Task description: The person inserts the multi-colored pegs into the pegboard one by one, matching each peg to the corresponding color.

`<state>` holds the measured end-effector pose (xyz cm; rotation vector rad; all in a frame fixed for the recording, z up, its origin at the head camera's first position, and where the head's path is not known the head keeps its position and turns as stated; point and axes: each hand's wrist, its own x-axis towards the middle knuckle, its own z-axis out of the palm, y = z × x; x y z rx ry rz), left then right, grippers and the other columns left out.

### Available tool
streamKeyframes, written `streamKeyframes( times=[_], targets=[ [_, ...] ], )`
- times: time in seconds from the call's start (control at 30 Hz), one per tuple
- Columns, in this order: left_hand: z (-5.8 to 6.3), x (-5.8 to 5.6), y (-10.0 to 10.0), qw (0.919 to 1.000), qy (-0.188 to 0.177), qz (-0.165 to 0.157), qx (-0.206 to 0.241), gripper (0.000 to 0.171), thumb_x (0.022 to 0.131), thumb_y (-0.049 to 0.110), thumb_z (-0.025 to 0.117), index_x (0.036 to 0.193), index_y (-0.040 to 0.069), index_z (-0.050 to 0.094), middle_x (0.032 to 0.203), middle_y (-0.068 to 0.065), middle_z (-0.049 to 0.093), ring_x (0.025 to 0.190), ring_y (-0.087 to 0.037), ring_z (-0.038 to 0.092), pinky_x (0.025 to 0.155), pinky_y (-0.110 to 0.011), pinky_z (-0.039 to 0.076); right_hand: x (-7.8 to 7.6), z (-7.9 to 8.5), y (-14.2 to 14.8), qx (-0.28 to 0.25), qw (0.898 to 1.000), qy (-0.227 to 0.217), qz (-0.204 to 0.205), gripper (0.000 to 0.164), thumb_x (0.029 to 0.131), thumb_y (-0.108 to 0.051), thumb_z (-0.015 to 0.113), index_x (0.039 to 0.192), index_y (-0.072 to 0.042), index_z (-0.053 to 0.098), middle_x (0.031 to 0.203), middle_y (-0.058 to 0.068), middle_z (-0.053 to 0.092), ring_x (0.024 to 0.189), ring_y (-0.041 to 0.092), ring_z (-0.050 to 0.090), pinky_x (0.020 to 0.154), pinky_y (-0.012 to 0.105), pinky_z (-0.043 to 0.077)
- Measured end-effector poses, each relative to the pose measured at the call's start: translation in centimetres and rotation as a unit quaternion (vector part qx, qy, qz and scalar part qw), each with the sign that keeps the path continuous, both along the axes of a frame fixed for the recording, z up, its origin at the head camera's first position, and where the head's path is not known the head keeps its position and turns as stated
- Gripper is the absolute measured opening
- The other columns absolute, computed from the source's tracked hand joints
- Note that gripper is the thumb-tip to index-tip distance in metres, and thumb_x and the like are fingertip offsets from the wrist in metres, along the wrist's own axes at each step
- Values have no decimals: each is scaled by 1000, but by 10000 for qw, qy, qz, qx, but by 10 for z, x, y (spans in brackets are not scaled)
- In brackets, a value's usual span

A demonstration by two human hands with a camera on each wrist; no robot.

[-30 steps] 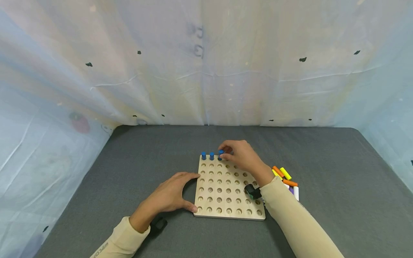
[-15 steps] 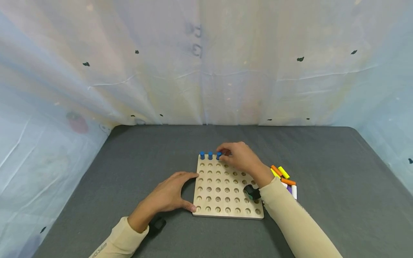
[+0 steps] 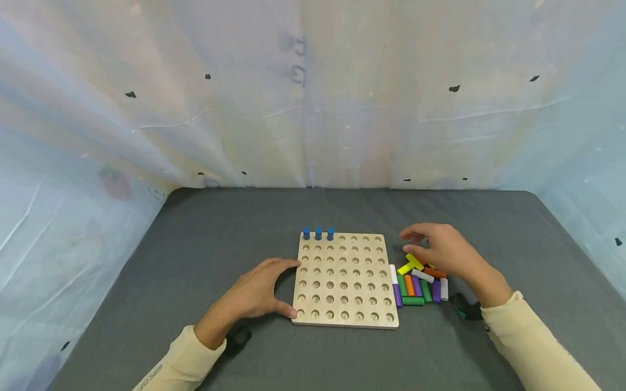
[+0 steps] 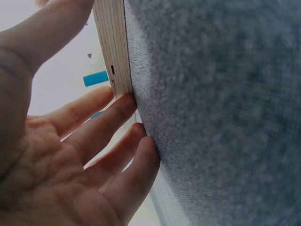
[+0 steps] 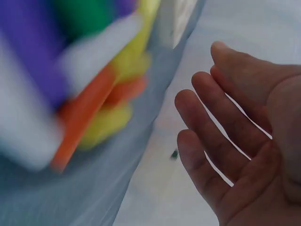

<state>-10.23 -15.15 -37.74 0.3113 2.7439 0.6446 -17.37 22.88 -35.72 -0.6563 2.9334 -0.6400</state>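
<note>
A square wooden pegboard (image 3: pixel 337 279) with rows of round holes lies on the table. Three blue pegs (image 3: pixel 318 234) stand upright along its far-left edge. My left hand (image 3: pixel 254 290) rests at the board's left side, thumb at the near corner and fingertips against the edge; in the left wrist view its fingers (image 4: pixel 108 122) touch the layered wooden side. To the right of the board, my right hand (image 3: pixel 440 247) hovers over the far end of a pile of coloured pegs (image 3: pixel 423 277). Nothing is between its loosely bent fingers (image 5: pixel 211 136) in the right wrist view.
The loose pegs are green, purple, orange, yellow and white, lying against the board's right edge. A grey cloth (image 3: pixel 235 217) covers the table. Pale plastic sheeting (image 3: pixel 342 108) hangs behind it and on both sides.
My right hand has let go of the third blue peg, which stays upright in the board, and moved right to the peg pile. The left hand stays at the board's edge.
</note>
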Motion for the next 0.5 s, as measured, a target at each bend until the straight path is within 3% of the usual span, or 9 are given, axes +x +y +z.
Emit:
streamKeyframes(
  times=[0.23, 0.5],
  targets=[
    [2, -1, 1, 10000, 24, -29, 9, 98, 59, 46, 94, 146, 30, 50, 151, -5, 47, 141, -29, 44, 103, -59, 44, 5, -6, 38, 429, 9989, -133, -166, 29, 89, -21, 75, 117, -12, 71, 106, 4, 73, 93, 21, 66, 79, 48, 55],
    [0, 0, -1, 10000, 27, -44, 34, 97, 60, 46, 94, 146, 31, 50, 151, -5, 48, 141, -30, 44, 103, -60, 44, 2, -14, 45, 539, 9980, -296, -141, 27, 89, -19, 74, 115, -14, 72, 96, -3, 71, 86, 13, 63, 72, 36, 51]
  ],
)
